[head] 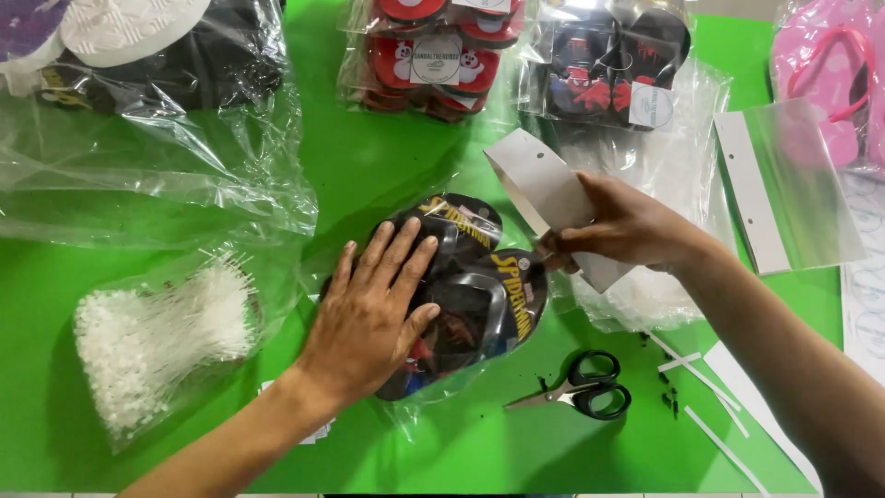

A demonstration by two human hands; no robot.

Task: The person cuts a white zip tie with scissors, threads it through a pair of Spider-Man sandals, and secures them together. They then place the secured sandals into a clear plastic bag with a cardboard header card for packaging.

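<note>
A pair of small black flip-flops [489,286] lies in a clear plastic bag in the middle of the green table [387,157]. My left hand [373,314] presses flat on the bagged pair, fingers spread. My right hand [627,226] pinches a folded grey cardboard header [539,189] at the bag's upper right edge, just above the flip-flops' toe end.
Black-handled scissors [585,392] lie below my right hand. A bag of white plastic tag pins [152,337] is at left. Packed flip-flop pairs [433,60] line the far edge, with pink ones [834,83] at right. An empty bag with a header [784,189] and paper strips [710,383] are at right.
</note>
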